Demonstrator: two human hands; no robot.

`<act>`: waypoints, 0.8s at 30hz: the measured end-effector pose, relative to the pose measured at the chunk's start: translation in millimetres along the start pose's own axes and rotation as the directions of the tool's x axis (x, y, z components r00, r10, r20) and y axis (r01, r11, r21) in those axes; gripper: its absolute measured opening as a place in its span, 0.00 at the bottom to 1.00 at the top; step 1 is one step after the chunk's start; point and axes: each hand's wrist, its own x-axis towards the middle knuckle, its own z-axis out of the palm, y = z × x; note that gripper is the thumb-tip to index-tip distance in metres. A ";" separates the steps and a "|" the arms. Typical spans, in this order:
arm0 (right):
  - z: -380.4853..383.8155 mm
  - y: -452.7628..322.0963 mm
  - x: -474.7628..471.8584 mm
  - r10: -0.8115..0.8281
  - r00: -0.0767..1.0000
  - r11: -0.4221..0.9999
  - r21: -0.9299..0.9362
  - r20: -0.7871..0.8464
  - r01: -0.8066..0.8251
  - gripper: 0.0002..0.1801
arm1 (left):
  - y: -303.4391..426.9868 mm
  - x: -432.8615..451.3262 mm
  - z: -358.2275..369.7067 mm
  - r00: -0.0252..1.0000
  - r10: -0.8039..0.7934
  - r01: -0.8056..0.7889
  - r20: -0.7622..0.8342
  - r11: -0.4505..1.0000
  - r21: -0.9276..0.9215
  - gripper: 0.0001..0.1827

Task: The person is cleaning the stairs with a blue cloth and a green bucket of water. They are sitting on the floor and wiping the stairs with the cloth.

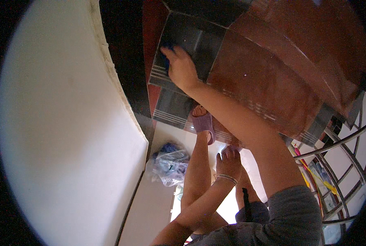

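My right hand (183, 69) reaches over a black step tile (206, 40) with pale stripes along its edge. Its thumb and fingers point to the upper left, beside a dark blue patch; blur and darkness hide whether it grips anything. Lower down, my left hand (229, 166), with bands round the wrist, hangs before my lower leg. Its thumb stands apart, and no held object shows. A purple slipper (205, 126) is on one foot at the step's edge; the other foot is partly hidden behind my left hand.
Red-brown tiled steps (263, 80) with black borders rise ahead. A white wall (66, 107) fills the left side. A clear plastic bag (172, 164) with dark contents lies on the pale floor near my leg. At right stands a curved metal rack (346, 147) with colourful items behind it.
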 end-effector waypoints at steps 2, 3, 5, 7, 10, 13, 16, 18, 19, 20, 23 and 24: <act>-7.7 -12.7 22.2 0.032 0.991 0.999 0.009 -0.129 -0.032 0.30 | -3.1 -1.4 -0.9 1.000 0.017 -0.017 0.000 1.000 -0.003 0.23; -11.5 -7.1 44.5 0.019 0.979 0.996 -0.077 -0.204 -0.035 0.30 | 2.0 0.9 -0.5 0.997 0.063 -0.062 0.049 0.998 -0.027 0.24; -3.3 6.3 74.9 0.040 0.955 0.975 -0.198 -0.294 -0.101 0.28 | 18.7 0.5 22.9 0.998 0.036 -0.001 0.048 0.815 -0.579 0.25; 7.9 31.7 85.7 0.110 0.933 0.936 -0.281 -0.343 -0.214 0.25 | 34.2 -5.6 76.3 0.996 -0.043 0.081 0.074 0.213 -0.974 0.26; 1.3 44.3 61.7 0.109 0.991 0.919 -0.373 -0.077 -0.130 0.32 | 42.6 -12.0 97.6 0.991 -0.116 0.038 0.062 -0.200 -0.979 0.28; -43.8 88.1 25.2 -0.040 0.997 0.847 -0.531 -0.066 -0.001 0.30 | 61.1 -17.5 48.6 0.998 0.019 -0.054 -0.054 0.615 -0.787 0.25; -93.7 99.8 -38.4 0.188 0.980 0.818 -0.542 -0.061 -0.190 0.27 | 59.1 -12.0 -2.0 0.988 0.152 -0.152 -0.016 0.988 -0.013 0.21; -141.7 122.1 -81.5 0.319 0.941 0.731 -0.603 -0.112 -0.319 0.26 | 62.9 -7.7 -10.9 0.984 0.159 -0.162 0.080 0.986 0.040 0.24; -166.2 148.4 -109.9 0.355 0.921 0.672 -0.641 -0.161 -0.371 0.27 | 69.0 -6.8 -13.2 0.976 0.177 -0.187 0.129 0.980 0.071 0.26; -181.7 173.2 -141.4 0.334 0.899 0.648 -0.624 -0.283 -0.438 0.26 | 71.4 -6.2 -5.0 0.977 0.162 -0.180 0.140 0.976 0.125 0.26; -233.7 202.3 -201.8 0.272 0.841 0.674 -0.531 -0.468 -0.513 0.24 | 71.4 -6.8 11.8 0.983 0.183 -0.183 0.012 0.979 0.092 0.24; -244.7 203.8 -209.3 0.250 0.828 0.706 -0.491 -0.502 -0.511 0.23 | 68.9 -7.4 14.6 0.981 0.192 -0.192 0.013 0.981 0.038 0.24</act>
